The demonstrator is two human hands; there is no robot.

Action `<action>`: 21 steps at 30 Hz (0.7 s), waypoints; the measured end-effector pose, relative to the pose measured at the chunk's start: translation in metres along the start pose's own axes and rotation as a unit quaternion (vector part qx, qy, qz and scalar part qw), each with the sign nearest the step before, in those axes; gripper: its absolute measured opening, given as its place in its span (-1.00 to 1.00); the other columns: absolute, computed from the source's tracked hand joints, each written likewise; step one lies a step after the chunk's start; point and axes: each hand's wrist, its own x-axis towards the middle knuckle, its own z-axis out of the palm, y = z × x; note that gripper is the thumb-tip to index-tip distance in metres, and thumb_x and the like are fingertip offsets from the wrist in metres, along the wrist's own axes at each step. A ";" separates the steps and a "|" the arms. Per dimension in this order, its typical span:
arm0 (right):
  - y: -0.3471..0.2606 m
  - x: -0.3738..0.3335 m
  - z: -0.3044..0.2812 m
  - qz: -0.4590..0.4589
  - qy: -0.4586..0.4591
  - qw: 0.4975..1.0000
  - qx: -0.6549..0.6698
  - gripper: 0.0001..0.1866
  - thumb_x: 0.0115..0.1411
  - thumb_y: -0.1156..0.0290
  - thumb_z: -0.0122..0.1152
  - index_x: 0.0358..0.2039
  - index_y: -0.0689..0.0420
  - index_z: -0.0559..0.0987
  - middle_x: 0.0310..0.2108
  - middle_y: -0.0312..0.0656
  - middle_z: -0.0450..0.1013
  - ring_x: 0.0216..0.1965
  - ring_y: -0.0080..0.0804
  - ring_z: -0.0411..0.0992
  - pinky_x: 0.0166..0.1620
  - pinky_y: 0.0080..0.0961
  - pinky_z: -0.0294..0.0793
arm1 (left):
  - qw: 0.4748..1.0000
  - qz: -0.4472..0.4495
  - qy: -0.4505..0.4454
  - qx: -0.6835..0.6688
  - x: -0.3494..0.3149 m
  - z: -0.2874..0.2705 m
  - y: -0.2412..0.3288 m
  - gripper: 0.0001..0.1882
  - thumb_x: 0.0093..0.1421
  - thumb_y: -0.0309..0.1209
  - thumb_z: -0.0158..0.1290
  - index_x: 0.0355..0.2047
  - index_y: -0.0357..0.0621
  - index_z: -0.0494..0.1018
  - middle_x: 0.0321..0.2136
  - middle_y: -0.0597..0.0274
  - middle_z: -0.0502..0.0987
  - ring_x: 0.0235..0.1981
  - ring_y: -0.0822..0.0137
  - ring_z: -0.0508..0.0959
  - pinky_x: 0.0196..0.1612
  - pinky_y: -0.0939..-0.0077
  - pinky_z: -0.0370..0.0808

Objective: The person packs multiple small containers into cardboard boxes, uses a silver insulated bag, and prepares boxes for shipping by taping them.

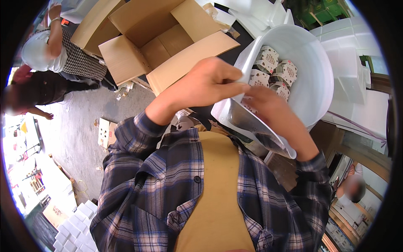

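My left hand is closed, thumb and fingers pinching the near edge of a thin-walled white plastic container. It has a wide rounded mouth; I cannot tell whether it is a bag or a tub. Several small white cartons with dark spots and a red mark lie inside it. My right hand reaches in over the near side, close to the cartons. Its fingers are blurred and partly covered, so what they hold does not show. Below that wrist hangs a translucent grey-white flap.
Beyond my left hand stands an open, bare-bottomed cardboard box. White foam boxes are stacked at the right, more white blocks at lower left. Two people are at upper left, another person at lower right. A carton lies on the floor.
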 end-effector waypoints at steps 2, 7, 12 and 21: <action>-0.003 -0.002 -0.035 0.059 0.002 0.998 0.014 -0.79 0.03 0.49 0.31 -0.29 0.23 0.58 -0.24 -0.11 0.49 -0.09 -0.11 0.46 -0.02 -0.20 0.48 | 0.990 -0.105 0.012 -0.097 -0.012 -0.005 0.006 -0.59 0.35 -0.37 0.14 -0.63 -0.28 0.37 -0.74 0.45 0.23 -0.63 0.68 0.26 -0.60 0.55 0.16; 0.020 -0.002 0.010 0.093 -0.075 0.993 -0.019 -0.68 -0.09 0.47 0.42 -0.28 0.24 0.57 -0.24 -0.01 0.48 -0.10 0.06 0.44 -0.04 -0.11 0.46 | 0.979 -0.096 0.023 -0.178 -0.018 0.009 0.006 -0.58 0.43 -0.23 0.06 -0.51 -0.26 0.41 -0.66 0.42 0.30 -0.58 0.64 0.29 -0.52 0.60 0.26; 0.018 -0.075 -0.077 0.184 0.248 0.946 0.103 -0.84 0.20 0.62 0.18 -0.20 0.26 0.60 -0.08 -0.07 0.54 0.00 -0.19 0.48 0.14 -0.32 0.41 | 0.895 0.046 0.389 0.213 -0.085 -0.053 -0.033 -0.72 0.22 -0.56 0.21 -0.04 -0.19 0.52 -0.10 0.14 0.59 -0.17 0.24 0.61 -0.09 0.43 0.54; 0.098 -0.219 0.030 0.415 0.505 0.609 0.449 -0.59 0.41 0.26 0.05 0.09 0.32 0.45 0.06 -0.04 0.45 0.05 -0.26 0.42 0.19 -0.35 0.36 | 0.840 -0.312 0.408 -0.176 -0.191 -0.142 -0.150 -0.51 0.23 -0.20 0.23 -0.02 -0.39 0.52 -0.18 0.19 0.63 -0.21 0.33 0.61 -0.16 0.42 0.54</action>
